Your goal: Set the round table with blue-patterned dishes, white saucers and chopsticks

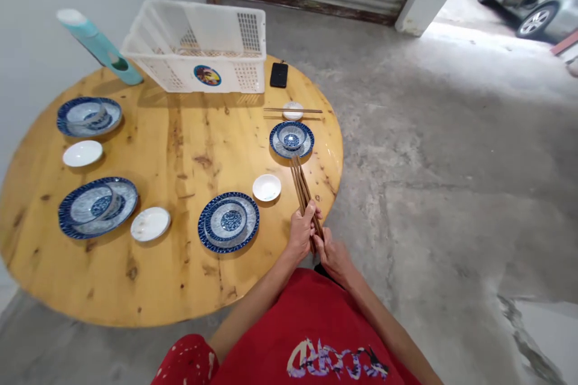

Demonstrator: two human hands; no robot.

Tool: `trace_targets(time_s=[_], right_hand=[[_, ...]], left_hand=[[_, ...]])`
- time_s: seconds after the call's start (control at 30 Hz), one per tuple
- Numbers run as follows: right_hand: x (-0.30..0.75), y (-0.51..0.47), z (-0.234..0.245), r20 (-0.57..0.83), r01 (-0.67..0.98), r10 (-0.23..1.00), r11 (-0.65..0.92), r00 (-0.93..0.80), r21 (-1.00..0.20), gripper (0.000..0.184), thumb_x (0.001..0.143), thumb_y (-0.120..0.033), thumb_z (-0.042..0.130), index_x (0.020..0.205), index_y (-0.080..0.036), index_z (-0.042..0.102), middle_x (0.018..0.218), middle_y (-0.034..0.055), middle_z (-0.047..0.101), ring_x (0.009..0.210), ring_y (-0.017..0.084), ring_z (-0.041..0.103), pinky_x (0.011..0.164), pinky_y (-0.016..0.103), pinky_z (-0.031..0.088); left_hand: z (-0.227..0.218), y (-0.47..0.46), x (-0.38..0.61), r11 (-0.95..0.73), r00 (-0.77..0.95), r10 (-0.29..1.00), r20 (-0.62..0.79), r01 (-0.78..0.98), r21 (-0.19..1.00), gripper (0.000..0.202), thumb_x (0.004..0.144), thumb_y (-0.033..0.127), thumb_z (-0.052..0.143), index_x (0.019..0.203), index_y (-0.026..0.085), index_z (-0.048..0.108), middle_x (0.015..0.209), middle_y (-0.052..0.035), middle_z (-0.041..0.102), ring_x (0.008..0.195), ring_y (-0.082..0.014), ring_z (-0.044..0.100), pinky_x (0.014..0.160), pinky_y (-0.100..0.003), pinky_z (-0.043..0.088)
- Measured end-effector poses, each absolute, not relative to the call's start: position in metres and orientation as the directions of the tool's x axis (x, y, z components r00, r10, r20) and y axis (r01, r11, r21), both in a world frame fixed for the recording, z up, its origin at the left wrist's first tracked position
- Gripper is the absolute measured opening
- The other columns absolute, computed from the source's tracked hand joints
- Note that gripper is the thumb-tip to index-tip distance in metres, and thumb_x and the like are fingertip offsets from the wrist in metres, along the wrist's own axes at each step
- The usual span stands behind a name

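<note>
My left hand (303,230) is wrapped round a bundle of brown chopsticks (301,183) that points away from me over the table's right edge. Lower down, my right hand (333,252) closes on the same chopsticks near their near ends. Just beyond the tips sits a blue-patterned plate (274,145) with a bowl (291,136) on it. Behind it, a pair of chopsticks (311,110) rests across a small white dish (292,115). Left of my hands are another small white dish (266,187) and a blue-rimmed plate (203,234) bearing a bowl (230,221).
The round wooden table (180,283) holds two more plates (65,216) with bowls at the left, with white dishes (150,224) beside them. A white plastic basket (156,75), a light-blue bottle (102,45) and a black phone (279,74) stand or lie at the back. Concrete floor (428,192) lies right.
</note>
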State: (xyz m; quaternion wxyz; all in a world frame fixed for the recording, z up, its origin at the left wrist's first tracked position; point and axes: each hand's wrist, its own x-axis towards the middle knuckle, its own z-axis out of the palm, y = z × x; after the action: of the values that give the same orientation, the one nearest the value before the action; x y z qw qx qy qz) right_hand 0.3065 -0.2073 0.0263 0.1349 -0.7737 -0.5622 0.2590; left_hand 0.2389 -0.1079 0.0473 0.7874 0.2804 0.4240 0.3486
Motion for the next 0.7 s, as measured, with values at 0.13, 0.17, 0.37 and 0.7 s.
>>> trace_targets(time_s=[0.13,0.17,0.37,0.7], right_hand=[[0.351,-0.223,0.034,-0.164,0.764,0.953,-0.303,0.256,-0.570,0.034,0.102,-0.038,0.027,0.097,-0.019,0.054,0.084,0.0085,0.066,0.076,0.020,0.064,0.065,0.029,0.041],[0.363,-0.227,0.037,-0.134,0.740,0.957,-0.285,0.258,-0.609,0.033,0.102,-0.039,0.028,0.096,-0.019,0.054,0.087,0.0091,0.066,0.079,0.021,0.064,0.067,0.029,0.043],[0.432,-0.255,0.050,-0.154,0.392,0.955,-0.246,0.253,-0.886,0.026,0.098,-0.040,0.038,0.107,-0.019,0.050,0.087,0.0036,0.067,0.076,0.018,0.062,0.070,0.029,0.046],[0.506,-0.296,0.049,-0.189,0.347,0.920,-0.311,0.343,-0.885,0.023,0.098,-0.038,0.030,0.099,-0.022,0.047,0.066,0.0006,0.060,0.061,0.019,0.061,0.065,0.031,0.047]], left_hand=[[0.057,-0.121,0.281,0.575,0.461,0.782,-0.419,-0.275,0.771,0.052,0.073,0.065,0.072,0.073,0.015,0.057,0.062,0.0033,0.054,0.041,-0.0012,0.032,0.036,-0.016,0.020],[0.059,-0.126,0.293,0.576,0.473,0.777,-0.415,-0.267,0.773,0.051,0.074,0.065,0.071,0.073,0.016,0.056,0.062,0.0036,0.054,0.041,-0.0013,0.032,0.037,-0.016,0.021],[0.066,-0.154,0.366,0.571,0.522,0.753,-0.400,-0.215,0.793,0.052,0.074,0.068,0.069,0.076,0.018,0.054,0.064,0.0046,0.054,0.042,-0.0029,0.032,0.039,-0.018,0.025],[0.062,-0.193,0.462,0.445,0.583,0.767,-0.267,-0.183,0.877,0.049,0.079,0.064,0.067,0.071,0.017,0.055,0.067,0.0004,0.057,0.065,-0.0099,0.053,0.065,-0.020,0.042]])
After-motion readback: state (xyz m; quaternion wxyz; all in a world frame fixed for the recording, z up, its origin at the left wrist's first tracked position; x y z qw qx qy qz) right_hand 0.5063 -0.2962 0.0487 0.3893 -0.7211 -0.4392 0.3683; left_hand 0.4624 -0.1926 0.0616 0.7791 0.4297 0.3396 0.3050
